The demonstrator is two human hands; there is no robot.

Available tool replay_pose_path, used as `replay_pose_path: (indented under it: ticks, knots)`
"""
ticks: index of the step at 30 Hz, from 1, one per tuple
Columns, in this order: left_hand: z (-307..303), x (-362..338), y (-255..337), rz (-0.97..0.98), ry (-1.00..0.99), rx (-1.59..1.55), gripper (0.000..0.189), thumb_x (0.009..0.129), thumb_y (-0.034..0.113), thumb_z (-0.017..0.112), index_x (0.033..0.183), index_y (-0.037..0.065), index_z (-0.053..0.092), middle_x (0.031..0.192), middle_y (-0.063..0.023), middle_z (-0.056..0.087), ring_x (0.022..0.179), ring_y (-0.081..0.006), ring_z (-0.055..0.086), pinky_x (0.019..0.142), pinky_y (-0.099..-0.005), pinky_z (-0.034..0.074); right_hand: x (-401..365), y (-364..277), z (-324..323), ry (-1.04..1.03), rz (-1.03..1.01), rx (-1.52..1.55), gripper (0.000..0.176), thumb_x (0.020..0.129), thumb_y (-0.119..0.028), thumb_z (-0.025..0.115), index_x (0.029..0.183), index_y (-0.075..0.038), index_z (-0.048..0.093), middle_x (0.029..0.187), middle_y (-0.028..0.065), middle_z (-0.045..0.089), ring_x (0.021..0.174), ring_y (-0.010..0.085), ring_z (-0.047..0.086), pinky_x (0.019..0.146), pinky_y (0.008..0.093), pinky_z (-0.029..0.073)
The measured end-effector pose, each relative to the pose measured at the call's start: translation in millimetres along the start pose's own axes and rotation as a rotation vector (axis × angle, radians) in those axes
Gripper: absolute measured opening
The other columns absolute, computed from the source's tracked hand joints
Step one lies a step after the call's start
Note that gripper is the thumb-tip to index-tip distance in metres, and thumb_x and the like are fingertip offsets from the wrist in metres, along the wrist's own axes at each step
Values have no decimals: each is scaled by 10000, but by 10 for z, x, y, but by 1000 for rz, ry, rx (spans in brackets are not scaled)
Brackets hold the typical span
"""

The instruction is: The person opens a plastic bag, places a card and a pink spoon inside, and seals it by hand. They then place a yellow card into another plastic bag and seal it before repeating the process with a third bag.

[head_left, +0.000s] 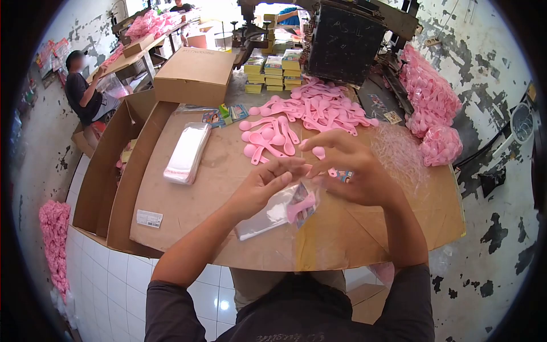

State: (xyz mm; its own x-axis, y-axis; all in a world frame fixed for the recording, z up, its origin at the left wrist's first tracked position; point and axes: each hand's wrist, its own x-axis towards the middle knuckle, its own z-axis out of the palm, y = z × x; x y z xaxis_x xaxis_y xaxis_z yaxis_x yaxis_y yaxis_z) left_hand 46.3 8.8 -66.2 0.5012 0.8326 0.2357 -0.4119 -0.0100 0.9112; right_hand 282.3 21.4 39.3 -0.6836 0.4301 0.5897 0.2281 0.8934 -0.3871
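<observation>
While the left hand (265, 185) pinches the bag (268, 219) by its mouth so the spoon (301, 206) cannot slip out — the right hand (350, 171) is half-curled, hold unclear

My feed is bright, daylight blowing out the far doorway; fisheye bends the edges into a black vignette, and shadows stay soft.

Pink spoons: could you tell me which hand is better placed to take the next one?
Probably right: the left hand holds the clear bag, while the right hand lies next to the pink spoons.
</observation>
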Motion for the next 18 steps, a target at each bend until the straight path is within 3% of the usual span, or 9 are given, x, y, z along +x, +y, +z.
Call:
replay_pose_path:
  ticks: [3,6,15,18]
  knots:
    - [-31,-40,2,155,-33,340,451,1022,101,596,1452,-6,511,1413,-118,602,1349,-196,548,1152,-367,412,41,-180,-82,0,-19,-140,89,862,-50,760,947,-58,735,1012,88,705,911,258,689,793,373,536]
    - [92,-131,65,212,-46,566,470,990,41,587,1451,1,510,1392,-108,622,1326,-206,580,1125,-371,446,-2,-209,-54,1,187,-195,107,870,-54,754,971,-44,719,855,98,682,748,249,675,686,365,529]
    - [292,-97,103,258,34,550,396,998,65,683,1376,3,584,1151,-106,748,1064,-163,727,929,-301,578,-19,-208,19,2,205,-134,155,892,-66,750,1035,-24,703,830,114,673,691,247,656,645,356,516]
    - [350,-101,149,151,99,379,372,1001,61,678,1357,-9,592,1071,-100,765,998,-137,734,869,-274,587,-11,-226,99,126,279,-128,170,881,-49,746,1045,-40,702,911,102,677,779,255,666,685,370,522]
